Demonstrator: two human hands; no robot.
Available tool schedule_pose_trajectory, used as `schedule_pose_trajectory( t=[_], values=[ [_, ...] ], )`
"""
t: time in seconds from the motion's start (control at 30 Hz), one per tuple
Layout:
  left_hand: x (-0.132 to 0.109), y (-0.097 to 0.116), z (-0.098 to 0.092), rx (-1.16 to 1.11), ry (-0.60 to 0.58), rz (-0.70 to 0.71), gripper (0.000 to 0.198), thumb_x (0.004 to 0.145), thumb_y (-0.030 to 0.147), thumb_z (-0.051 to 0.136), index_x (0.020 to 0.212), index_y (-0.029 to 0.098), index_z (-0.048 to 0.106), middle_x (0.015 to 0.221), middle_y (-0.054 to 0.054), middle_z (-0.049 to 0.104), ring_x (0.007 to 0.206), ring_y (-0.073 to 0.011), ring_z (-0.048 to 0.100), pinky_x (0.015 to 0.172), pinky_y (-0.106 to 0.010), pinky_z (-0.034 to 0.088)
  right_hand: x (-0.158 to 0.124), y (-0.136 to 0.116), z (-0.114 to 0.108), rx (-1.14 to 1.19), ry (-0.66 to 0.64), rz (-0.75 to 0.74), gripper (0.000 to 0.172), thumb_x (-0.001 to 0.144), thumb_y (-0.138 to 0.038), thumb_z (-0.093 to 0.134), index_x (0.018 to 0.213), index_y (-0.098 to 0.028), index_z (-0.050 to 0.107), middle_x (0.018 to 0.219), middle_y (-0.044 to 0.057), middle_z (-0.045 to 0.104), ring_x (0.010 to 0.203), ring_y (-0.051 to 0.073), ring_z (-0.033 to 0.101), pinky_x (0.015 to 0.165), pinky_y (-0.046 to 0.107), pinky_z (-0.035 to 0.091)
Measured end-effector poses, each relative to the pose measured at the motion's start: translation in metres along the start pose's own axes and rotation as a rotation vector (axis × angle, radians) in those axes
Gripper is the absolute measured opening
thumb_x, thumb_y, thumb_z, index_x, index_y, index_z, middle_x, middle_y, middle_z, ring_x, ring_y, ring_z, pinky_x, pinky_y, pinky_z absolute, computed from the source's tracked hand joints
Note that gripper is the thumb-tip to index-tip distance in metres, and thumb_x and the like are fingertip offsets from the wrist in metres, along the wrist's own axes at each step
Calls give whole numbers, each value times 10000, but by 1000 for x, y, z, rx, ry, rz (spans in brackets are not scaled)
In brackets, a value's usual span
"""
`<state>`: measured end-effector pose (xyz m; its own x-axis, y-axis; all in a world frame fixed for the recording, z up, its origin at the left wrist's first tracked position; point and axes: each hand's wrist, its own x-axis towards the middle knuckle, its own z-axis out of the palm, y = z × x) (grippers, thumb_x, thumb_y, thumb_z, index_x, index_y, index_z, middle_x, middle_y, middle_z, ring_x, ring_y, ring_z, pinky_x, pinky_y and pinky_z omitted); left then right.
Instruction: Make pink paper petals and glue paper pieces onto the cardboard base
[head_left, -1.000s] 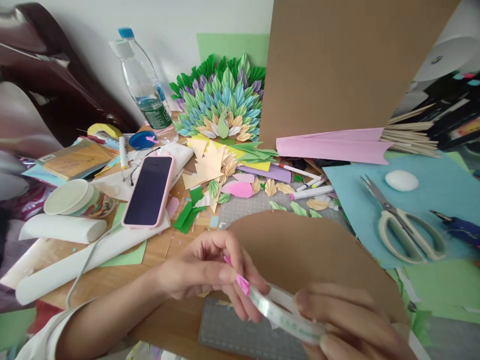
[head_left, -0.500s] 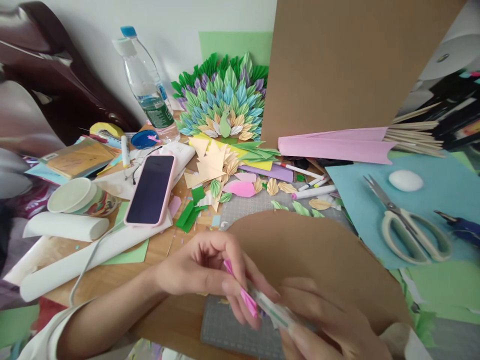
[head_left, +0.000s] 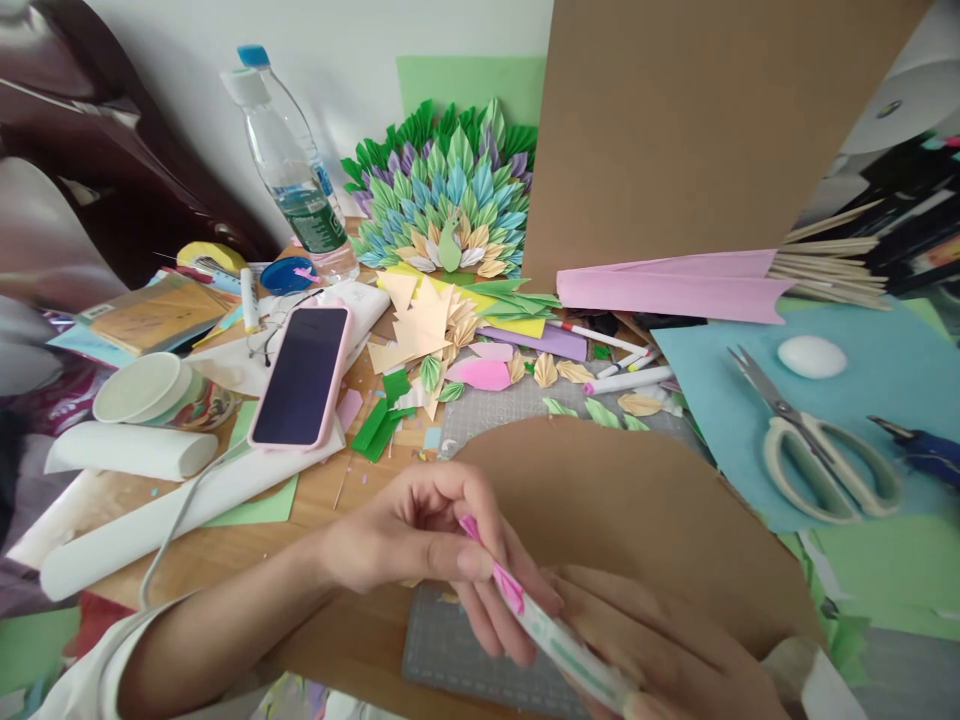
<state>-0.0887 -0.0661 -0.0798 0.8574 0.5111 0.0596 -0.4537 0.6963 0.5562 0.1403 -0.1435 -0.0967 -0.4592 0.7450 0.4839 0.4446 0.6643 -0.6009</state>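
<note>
Pinching pink paper [head_left: 510,588] in a closed grip, left hand [head_left: 450,560] holds it at the tape roll [head_left: 574,655] gripped by right hand [head_left: 660,640], presumably for fine control, above grey mat [head_left: 450,645].

It's a craft corner we're in, home or studio hard to say: wooden bench [head_left: 319,495] strewn with peach paper pieces [head_left: 420,325], scissors [head_left: 787,414] on blue paper [head_left: 709,385], markers [head_left: 634,379], a cutting mat [head_left: 442,650], and there, a folded-paper peacock [head_left: 457,200] against the wall [head_left: 180,60]!
</note>
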Motion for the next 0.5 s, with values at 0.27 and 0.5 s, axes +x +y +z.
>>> schedule_pose_trajectory(
  t=[0.27,0.5],
  values=[
    [-1,-2,-2,14,8,-10,43,923,134,613,966,137,619,1061,-129,760,837,-222,766,570,-221,607,1,-4,-3,-37,-34,-10,527,929,-142,287,1395,-209,524,1192,24,714,971,156,721,811,200,598],
    [-2,-1,-3,130,72,-16,53,906,180,655,921,148,616,985,-112,776,929,-195,748,798,-265,574,8,-12,-6,-61,-20,46,463,930,-151,399,1352,-250,561,1071,19,755,882,169,735,799,221,612]
  ],
)
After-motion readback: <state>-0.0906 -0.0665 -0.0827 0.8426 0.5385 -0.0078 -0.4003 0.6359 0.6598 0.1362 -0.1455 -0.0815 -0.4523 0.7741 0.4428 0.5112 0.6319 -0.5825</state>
